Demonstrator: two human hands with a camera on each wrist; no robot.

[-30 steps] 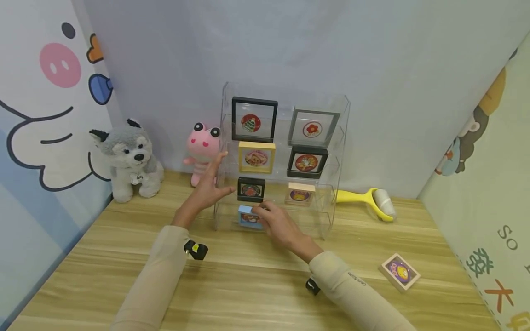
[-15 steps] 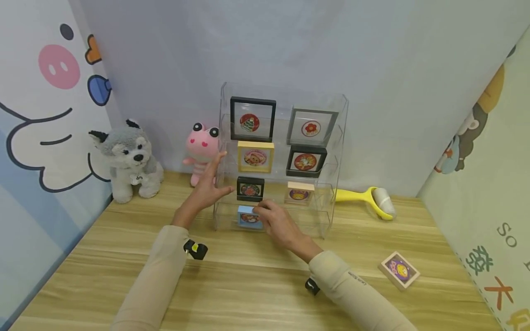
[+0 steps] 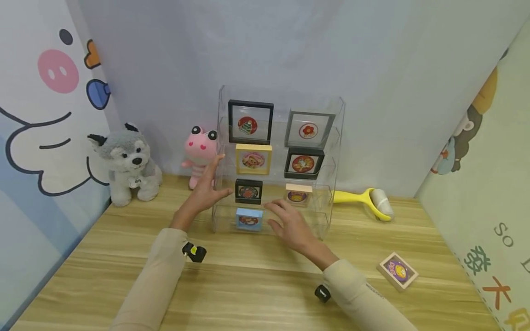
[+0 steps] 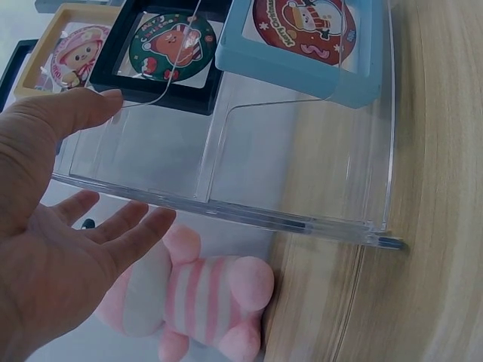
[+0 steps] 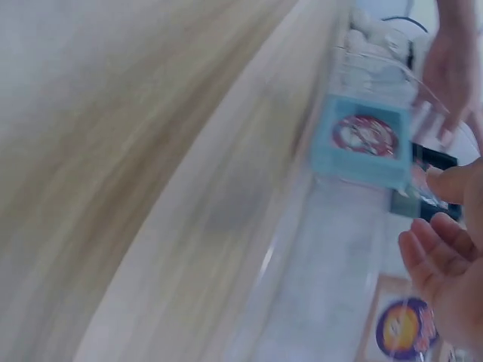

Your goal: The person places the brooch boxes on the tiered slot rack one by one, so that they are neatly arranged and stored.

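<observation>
A clear acrylic display rack [image 3: 339, 147] with stepped shelves stands on the table and bears several small picture frames. On its lowest shelf, at the left, sits a light blue frame [image 3: 250, 219] with a round red picture. My right hand [image 3: 291, 227] hovers just right of that frame, holding nothing, thumb and fingers apart. At the rack's left side is my left hand [image 3: 204, 191], its fingers fairly straight along the side panel and its thumb in front, near a black frame [image 3: 249, 191]. The left wrist view shows the thumb [image 4: 94, 109] spread from the fingers; firm contact cannot be told.
A beige frame [image 3: 398, 271] lies flat on the table at the right. Behind it is a yellow-handled roller [image 3: 364, 198]. A grey husky plush [image 3: 131, 165] and a pink plush [image 3: 200, 149] stand left of the rack, before the backdrop curtain.
My right hand has let go of the blue frame and drawn back to the right, its fingers spreading. The blue frame stays on the lowest shelf. My left hand keeps its place.
</observation>
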